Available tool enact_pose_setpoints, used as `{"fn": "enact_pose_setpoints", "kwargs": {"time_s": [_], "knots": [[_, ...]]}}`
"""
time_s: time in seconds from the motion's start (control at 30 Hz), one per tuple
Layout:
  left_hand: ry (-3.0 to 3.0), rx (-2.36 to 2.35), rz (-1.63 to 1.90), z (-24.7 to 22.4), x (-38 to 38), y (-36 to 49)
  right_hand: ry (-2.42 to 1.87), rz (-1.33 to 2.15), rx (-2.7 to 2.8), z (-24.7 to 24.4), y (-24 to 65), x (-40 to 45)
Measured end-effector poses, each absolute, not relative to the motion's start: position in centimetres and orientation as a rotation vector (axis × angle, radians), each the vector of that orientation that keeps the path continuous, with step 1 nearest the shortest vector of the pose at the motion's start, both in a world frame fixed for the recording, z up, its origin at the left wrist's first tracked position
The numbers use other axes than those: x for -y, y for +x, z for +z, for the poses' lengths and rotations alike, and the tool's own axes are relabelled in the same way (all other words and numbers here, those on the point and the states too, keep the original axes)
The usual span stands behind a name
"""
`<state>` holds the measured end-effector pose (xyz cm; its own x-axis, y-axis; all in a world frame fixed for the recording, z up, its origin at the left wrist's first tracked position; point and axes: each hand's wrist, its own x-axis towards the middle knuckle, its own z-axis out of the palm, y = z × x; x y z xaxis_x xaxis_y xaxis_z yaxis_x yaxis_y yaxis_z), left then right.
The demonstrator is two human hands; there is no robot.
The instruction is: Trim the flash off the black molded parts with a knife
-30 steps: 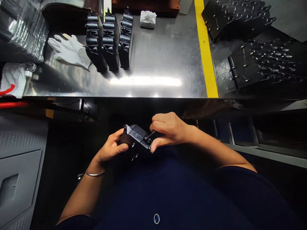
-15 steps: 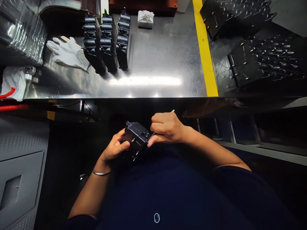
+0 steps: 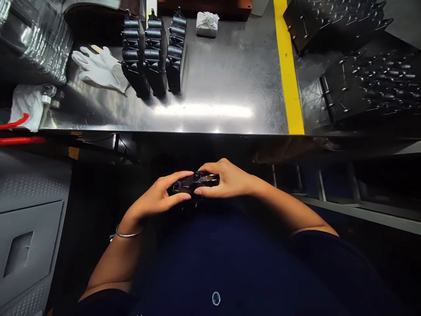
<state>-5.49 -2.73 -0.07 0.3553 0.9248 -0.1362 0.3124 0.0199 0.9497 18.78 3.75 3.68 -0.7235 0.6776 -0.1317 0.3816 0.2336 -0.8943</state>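
Observation:
In front of my torso, below the bench edge, I hold a black plastic part [image 3: 184,183] with a ridged top and small metal pins underneath. My left hand [image 3: 161,195] grips its left end, thumb on the near side and fingers along the far side. Around the right end closes my right hand [image 3: 226,180], with thumb and fingertips on the part. A thin light-coloured strip [image 3: 210,178] shows between the right thumb and fingers; whether it is a tool or an edge of the part, I cannot tell.
On the metal bench [image 3: 223,79] stand three upright black plastic parts [image 3: 175,57]. Left of them lies a white glove [image 3: 100,68]; behind is a small white wrapped bundle [image 3: 207,24]. Yellow tape [image 3: 289,74] separates them from stacked black parts [image 3: 351,87]. A grey cabinet [image 3: 29,245] stands lower left.
The black part has turned so its ridged top faces up. My right hand has opened from a tight pinch to wrap its right end. My left hand's grip has shifted along its side.

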Motion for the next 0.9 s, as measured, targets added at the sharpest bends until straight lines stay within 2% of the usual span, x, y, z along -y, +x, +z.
{"fn": "enact_pose_setpoints", "kwargs": {"time_s": [0.07,0.13,0.2,0.3,0.4,0.53,0.7,0.9], "knots": [[1.545,-1.476,0.92,-0.6,3.2,-5.4,-1.137,1.488,2.056,2.8,18.4,-3.6],[1.318,-1.809,1.3,-1.5,3.9,-5.2,-1.27,1.473,1.756,1.5,18.1,-3.5],[0.933,-1.794,1.468,-2.3,4.9,-4.5,-1.332,1.509,1.481,0.3,17.5,-3.2],[0.497,-1.391,1.252,-2.8,5.8,-2.8,-1.291,1.671,1.3,-1.2,16.0,-2.1],[0.239,-1.318,1.272,-2.3,5.6,-1.1,-1.209,1.757,1.225,-2.3,14.9,-1.0],[-0.158,-1.29,1.264,-0.6,4.5,-0.5,-1.245,1.548,1.142,-3.2,15.2,-0.5],[-0.367,-1.25,1.186,1.2,3.8,0.0,-1.156,1.274,1.403,-3.0,16.3,-0.7],[-0.4,-1.218,1.193,1.1,4.1,0.5,-1.098,1.362,1.323,-2.7,16.0,-0.5]]}}
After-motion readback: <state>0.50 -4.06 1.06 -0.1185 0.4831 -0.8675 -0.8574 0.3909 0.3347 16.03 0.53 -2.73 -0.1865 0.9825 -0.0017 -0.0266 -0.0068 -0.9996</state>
